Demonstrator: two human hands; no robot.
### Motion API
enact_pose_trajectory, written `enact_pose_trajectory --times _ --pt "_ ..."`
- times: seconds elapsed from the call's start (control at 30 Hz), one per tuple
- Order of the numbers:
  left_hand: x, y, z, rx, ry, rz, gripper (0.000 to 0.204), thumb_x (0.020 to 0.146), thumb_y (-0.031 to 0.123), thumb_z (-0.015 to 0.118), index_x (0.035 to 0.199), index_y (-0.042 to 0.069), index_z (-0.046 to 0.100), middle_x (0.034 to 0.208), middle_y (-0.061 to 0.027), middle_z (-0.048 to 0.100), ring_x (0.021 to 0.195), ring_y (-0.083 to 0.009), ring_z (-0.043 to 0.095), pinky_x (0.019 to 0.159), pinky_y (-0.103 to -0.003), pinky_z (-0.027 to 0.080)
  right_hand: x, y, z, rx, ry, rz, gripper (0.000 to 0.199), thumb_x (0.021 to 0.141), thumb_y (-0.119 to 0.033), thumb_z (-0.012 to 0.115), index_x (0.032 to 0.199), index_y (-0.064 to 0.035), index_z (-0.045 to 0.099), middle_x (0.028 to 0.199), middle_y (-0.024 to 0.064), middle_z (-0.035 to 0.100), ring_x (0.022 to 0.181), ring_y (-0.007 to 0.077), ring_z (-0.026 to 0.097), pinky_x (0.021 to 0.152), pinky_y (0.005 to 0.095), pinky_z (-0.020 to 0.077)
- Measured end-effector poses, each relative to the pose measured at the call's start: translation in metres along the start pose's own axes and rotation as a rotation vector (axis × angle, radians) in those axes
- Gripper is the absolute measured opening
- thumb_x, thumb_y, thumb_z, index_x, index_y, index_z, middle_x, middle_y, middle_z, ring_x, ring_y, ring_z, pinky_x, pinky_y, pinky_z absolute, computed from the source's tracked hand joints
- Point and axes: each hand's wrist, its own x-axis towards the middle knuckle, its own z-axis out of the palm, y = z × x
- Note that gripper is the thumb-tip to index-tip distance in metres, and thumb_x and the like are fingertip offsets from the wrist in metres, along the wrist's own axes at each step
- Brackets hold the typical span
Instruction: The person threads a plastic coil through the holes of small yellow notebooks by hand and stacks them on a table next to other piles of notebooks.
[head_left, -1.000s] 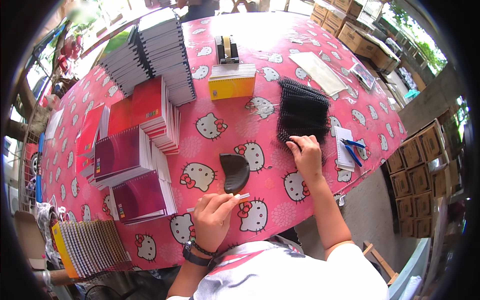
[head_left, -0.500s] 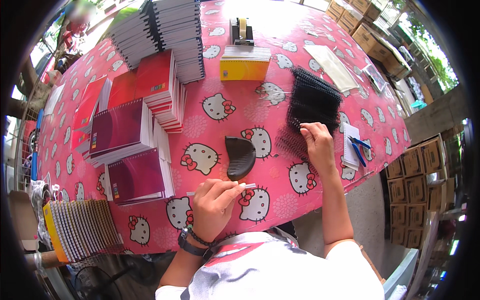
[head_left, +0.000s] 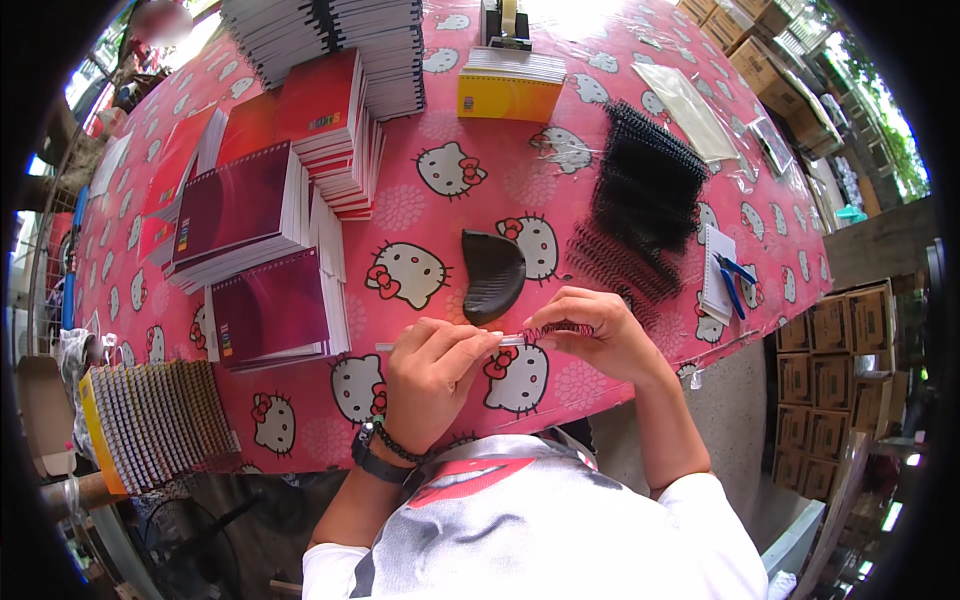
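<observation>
At frame centre, a thin white rod (head_left: 440,343) is pinched by the left hand (head_left: 435,375), and a black spiral coil (head_left: 556,329) is pinched by the right hand (head_left: 600,335), above the table (head_left: 440,130).

Pink tbl (head_left: 470,130): notebk stacks (head_left: 300,170), black coils (head_left: 640,200), pliers (head_left: 735,275).

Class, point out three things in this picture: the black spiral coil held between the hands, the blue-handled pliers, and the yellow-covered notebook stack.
black spiral coil (head_left: 556,329), head view, middle of its loops.
blue-handled pliers (head_left: 738,274), head view, on one blue handle.
yellow-covered notebook stack (head_left: 508,97), head view, its yellow front face.
</observation>
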Motion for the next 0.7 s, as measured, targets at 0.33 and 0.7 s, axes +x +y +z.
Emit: enact_pose_trajectory --times 0.33,0.7 --pt "-0.004 0.000 -0.001 0.000 0.003 0.031 0.021 0.069 0.002 0.072 0.090 0.009 0.070 0.084 -0.0019 0.067 0.076 -0.0211 0.059 0.067 -0.032 0.047 0.006 0.002 0.000 -0.104 -0.034 -0.104 0.021 0.077 0.004 0.066 0.096 -0.0038 0.067 0.078 0.0069 0.061 0.073 0.0193 0.063 0.062 0.0299 0.0497" --pt "-0.001 0.001 0.000 0.012 0.008 0.003 0.020 0.071 0.002 0.071 0.090 0.008 0.069 0.084 -0.0030 0.067 0.077 -0.0219 0.059 0.068 -0.033 0.047 0.003 0.010 -0.004 0.029 -0.245 -0.011 0.028 0.080 0.001 0.064 0.107 -0.0030 0.059 0.080 0.0093 0.060 0.075 0.0214 0.061 0.065 0.0322 0.0495"
